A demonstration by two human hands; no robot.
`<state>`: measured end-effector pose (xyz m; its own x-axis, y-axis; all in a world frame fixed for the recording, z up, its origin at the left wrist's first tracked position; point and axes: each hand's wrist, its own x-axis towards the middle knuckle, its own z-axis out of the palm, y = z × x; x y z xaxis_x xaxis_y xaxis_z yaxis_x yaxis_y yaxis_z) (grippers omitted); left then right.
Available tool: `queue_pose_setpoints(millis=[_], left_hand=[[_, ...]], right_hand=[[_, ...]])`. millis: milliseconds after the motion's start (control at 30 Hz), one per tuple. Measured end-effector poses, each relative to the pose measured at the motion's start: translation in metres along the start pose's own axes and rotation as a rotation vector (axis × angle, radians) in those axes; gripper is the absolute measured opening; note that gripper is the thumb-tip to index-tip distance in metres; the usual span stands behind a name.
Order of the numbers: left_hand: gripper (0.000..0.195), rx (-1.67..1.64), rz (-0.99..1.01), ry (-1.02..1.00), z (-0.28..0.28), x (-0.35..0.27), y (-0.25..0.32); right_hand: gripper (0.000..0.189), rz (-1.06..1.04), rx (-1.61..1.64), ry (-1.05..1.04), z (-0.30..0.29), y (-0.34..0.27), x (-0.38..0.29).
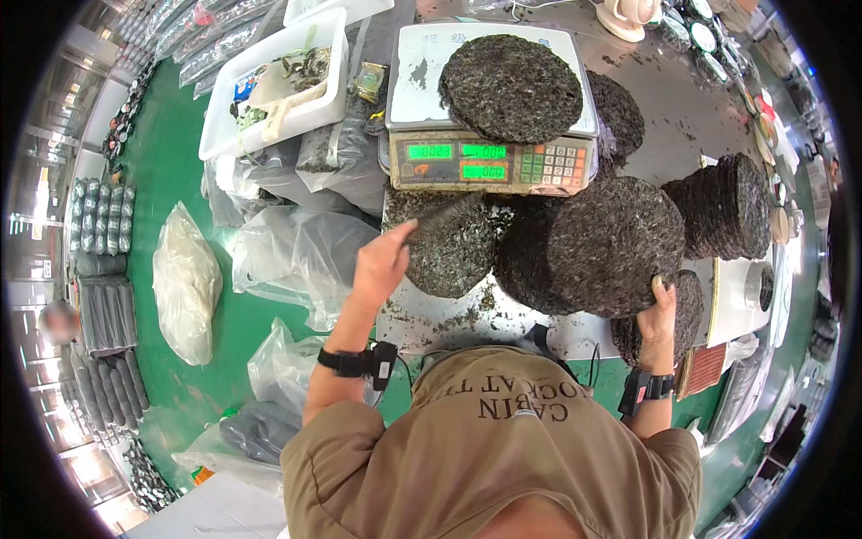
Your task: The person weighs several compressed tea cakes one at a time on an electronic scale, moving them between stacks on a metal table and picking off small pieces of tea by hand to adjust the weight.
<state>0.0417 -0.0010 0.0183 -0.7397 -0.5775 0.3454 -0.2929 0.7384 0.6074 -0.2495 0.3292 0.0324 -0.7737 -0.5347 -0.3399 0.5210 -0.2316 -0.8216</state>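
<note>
My left hand is closed on a dark, thin, blurred thing, perhaps a blade, held over a round dried seaweed sheet on the metal table. My right hand grips the lower right edge of a round dried seaweed cake, its thumb on top. This cake is tilted in front of a dark round stack. Beyond my hands is a digital scale with lit green displays; another round seaweed cake lies on its pan.
A thick seaweed stack leans at right, with another cake below it. A white plastic bin with scraps and a scoop stands at upper left above clear bags. A small fan is at the far edge. Crumbs dot the metal table.
</note>
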Motion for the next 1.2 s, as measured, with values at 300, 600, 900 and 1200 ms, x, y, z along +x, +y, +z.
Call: queue_pose_setpoints(millis=[300,600,900,1200], left_hand=[[0.037,-1.499,-0.788,0.029,0.025,0.007,0.072],[0.033,-0.733,-0.185,0.709,-0.057,0.049,0.072],[0.058,0.101,0.544,-0.005,0.037,0.147,0.074],[0.081,0.495,-0.010,-0.940,0.125,-0.048,-0.028]], right_hand=[[0.052,0.082,-0.384,-0.244,0.100,0.080,0.030],[0.079,-1.177,-1.594,-0.504,0.216,0.015,0.119],[0.051,-1.212,-1.739,-0.073,0.073,-0.025,0.064],[0.089,-0.637,-1.862,-0.125,-0.060,0.018,-0.079]])
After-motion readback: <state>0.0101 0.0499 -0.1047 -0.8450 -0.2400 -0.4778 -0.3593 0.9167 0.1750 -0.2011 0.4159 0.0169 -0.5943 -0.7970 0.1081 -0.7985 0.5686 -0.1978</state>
